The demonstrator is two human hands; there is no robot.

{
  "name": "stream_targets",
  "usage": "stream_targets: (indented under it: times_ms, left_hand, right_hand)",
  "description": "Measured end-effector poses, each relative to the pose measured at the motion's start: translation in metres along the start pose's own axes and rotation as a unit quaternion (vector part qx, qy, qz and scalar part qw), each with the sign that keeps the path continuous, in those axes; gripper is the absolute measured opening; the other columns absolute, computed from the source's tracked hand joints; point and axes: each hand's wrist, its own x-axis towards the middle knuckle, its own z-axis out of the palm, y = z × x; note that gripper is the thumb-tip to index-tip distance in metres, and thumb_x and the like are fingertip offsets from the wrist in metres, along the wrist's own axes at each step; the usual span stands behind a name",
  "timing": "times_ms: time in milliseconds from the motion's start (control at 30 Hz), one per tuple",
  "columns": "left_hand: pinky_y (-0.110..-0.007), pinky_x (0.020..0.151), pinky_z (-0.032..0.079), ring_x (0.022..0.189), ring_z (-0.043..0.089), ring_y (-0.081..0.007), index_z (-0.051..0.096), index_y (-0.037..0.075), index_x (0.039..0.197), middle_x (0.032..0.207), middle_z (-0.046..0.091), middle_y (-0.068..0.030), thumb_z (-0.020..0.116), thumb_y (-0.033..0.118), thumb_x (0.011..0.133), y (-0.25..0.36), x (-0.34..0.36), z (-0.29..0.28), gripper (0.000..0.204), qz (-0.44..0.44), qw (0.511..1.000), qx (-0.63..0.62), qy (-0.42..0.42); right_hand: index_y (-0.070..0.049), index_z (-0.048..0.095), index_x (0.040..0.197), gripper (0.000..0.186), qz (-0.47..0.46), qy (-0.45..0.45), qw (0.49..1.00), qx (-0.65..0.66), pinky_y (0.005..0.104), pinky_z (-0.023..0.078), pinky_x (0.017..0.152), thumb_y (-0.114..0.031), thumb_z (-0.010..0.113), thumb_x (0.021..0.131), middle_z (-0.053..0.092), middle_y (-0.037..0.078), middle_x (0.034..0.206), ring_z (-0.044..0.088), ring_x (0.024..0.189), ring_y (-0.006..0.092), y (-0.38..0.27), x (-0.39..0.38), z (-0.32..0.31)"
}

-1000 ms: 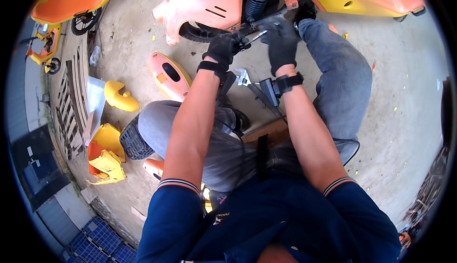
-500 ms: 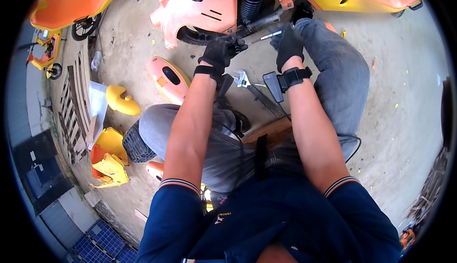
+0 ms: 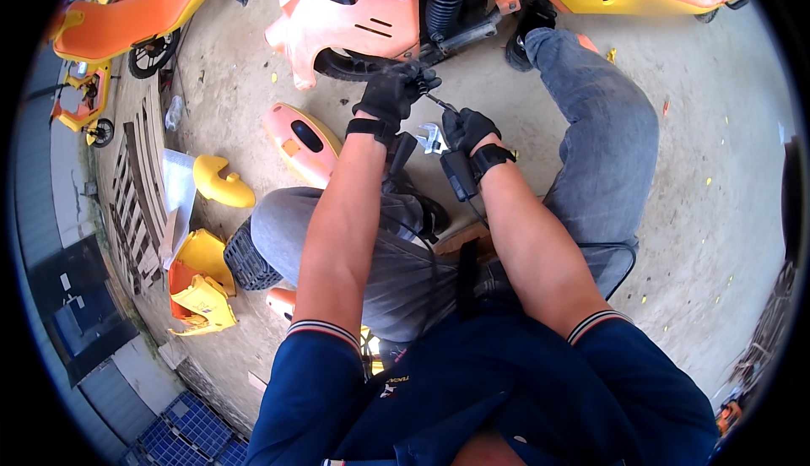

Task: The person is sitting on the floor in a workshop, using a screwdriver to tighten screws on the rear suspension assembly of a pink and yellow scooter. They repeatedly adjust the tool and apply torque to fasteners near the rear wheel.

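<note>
Glossy plastic scooter panel [image 3: 342, 23], matt black cloth gloves [image 3: 390, 94], rough concrete floor [image 3: 717, 128]

Bright daylight; sharp centre; fisheye-bent, dark rim

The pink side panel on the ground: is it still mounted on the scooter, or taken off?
Taken off. The pink side panel lies flat on the concrete floor, apart from the scooter.

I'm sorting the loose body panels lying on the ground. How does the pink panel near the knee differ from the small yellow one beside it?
The pink panel is long and oval with a dark oval opening; the yellow panel is shorter, curved like a hook, with no opening showing. The pink panel lies nearer the left hand; the yellow one lies farther left, by the wooden pallet. Both are glossy pieces resting on the concrete.
</note>
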Motion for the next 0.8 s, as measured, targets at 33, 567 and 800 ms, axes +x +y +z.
stream_targets:
  times_ms: [33,567,800]
  left_hand:
    - [-0.038,0.089,0.051,0.093,0.063,-0.0274,0.056,-0.004,0.100,0.097,0.062,-0.0153,0.050,0.009,0.093,0.000,0.000,0.000,0.016,0.004,1.000,0.004,-0.005]
    - [-0.044,0.092,0.051,0.087,0.062,-0.0227,0.055,-0.002,0.098,0.093,0.061,-0.0112,0.050,0.006,0.092,-0.004,-0.001,-0.002,0.011,0.081,0.989,0.117,-0.048]
    - [-0.043,0.093,0.050,0.087,0.061,-0.0226,0.056,-0.001,0.097,0.094,0.061,-0.0111,0.050,0.007,0.092,0.000,-0.002,0.002,0.011,0.031,0.999,0.003,-0.043]
  right_hand:
    - [-0.002,0.063,0.090,0.045,-0.006,0.000,1.000,0.009,0.0440,0.048,0.078,-0.045,0.050,0.088,0.063,0.024,0.091,0.060,0.090,0.0408,0.002,0.000,0.003]
    - [-0.002,0.066,0.087,0.052,-0.023,-0.042,0.996,0.070,0.0431,0.048,0.076,-0.050,0.045,0.089,0.064,0.023,0.085,0.060,0.085,0.0412,0.000,0.004,0.023]
    - [-0.003,0.066,0.086,0.051,-0.022,-0.042,0.995,0.092,0.0429,0.048,0.075,-0.048,0.043,0.091,0.064,0.023,0.087,0.061,0.085,0.0402,0.002,0.006,0.027]
